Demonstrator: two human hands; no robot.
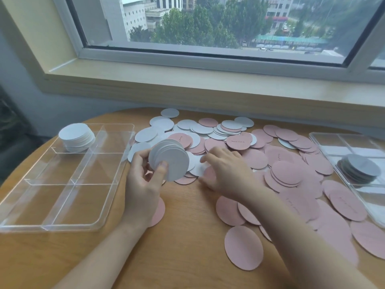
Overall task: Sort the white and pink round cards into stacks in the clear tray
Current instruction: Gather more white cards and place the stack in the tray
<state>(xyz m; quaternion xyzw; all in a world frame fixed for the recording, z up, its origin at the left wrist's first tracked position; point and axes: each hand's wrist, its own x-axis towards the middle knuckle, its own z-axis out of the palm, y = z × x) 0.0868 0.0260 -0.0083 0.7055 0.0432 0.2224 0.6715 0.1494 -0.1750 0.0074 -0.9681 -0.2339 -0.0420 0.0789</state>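
Observation:
My left hand (141, 184) holds a stack of white round cards (170, 159) upright above the table, thumb on its front face. My right hand (227, 170) reaches palm down into the loose pile, fingertips on a white card (198, 166) beside the held stack. White cards (200, 128) lie mostly at the back of the pile, pink cards (287, 172) spread to the right and front. The clear divided tray (68, 205) sits at the left with one stack of white cards (77, 136) in its far left compartment; its other compartments hold nothing.
A second clear tray (333, 140) at the right edge holds a stack of white cards (360, 167). The round wooden table (187, 257) stands against a wall under a window sill. A single pink card (243, 248) lies near the front.

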